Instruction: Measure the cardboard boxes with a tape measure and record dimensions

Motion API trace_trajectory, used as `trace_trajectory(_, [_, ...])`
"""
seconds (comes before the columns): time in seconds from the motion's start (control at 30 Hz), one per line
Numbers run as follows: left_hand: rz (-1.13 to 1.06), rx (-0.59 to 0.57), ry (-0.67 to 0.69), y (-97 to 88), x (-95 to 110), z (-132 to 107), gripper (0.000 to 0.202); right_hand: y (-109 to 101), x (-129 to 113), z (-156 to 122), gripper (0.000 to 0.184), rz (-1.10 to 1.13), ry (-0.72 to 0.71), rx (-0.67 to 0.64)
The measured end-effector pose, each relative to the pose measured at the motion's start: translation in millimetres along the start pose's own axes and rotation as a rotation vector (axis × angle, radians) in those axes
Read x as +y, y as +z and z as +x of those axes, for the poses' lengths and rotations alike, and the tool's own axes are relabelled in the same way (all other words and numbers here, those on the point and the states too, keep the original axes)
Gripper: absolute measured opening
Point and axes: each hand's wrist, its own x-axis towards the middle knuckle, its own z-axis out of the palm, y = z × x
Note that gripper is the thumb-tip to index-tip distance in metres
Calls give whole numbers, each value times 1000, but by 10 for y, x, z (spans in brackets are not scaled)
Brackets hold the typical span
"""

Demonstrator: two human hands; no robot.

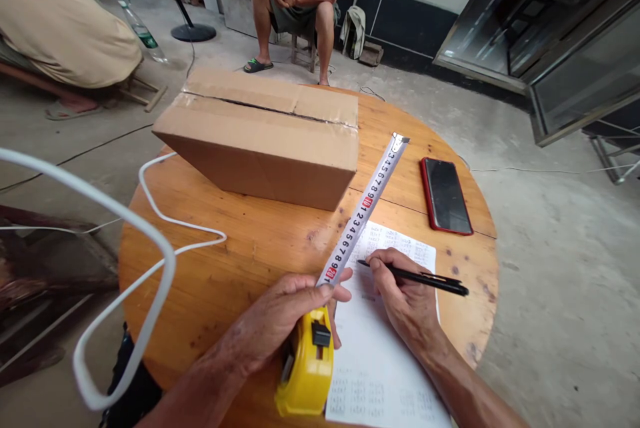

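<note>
My left hand [287, 305] is closed around a yellow tape measure [307, 378], its thumb pressing on the blade near the 20 mark. The pale blade [357, 218] reaches out up and to the right, past the right end of a cardboard box [260, 145]. Between the fingers of my right hand [403, 291] is a black pen [425, 277], its tip over a sheet of paper [377, 355] with rows of handwritten figures. The box lies taped along its top seam; whether the blade touches it I cannot tell.
On the round wooden table [220, 295], a phone [445, 195] in a red case lies to the right. A white cable [167, 268] loops across the left side. Beyond the table a person [300, 1] sits on a stool. A plastic bottle [143, 31] stands on the floor.
</note>
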Motion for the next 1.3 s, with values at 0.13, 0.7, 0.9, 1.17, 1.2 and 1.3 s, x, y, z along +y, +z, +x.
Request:
trace_trajectory(0.13, [9, -1, 8, 3, -3, -1, 25, -3, 0, -4, 16, -4, 2, -3])
trace_trajectory(0.7, [22, 2, 3, 7, 8, 28, 26, -7, -5, -3, 13, 23, -11, -19])
trace_trajectory(0.9, [2, -1, 5, 10, -4, 8, 24, 7, -20, 6, 14, -7, -47, -17])
trace_trajectory(1.17, [-11, 0, 5, 11, -2, -4, 25, 4, -19, 3, 16, -29, -18, -12])
trace_trajectory(1.2, [-9, 2, 4, 13, 3, -2, 25, 2, -19, 0, 16, -27, -12, -13])
trace_trajectory(1.3, [-4, 7, 4, 18, 13, 1, 25, -2, -19, -1, 16, -23, 2, -16])
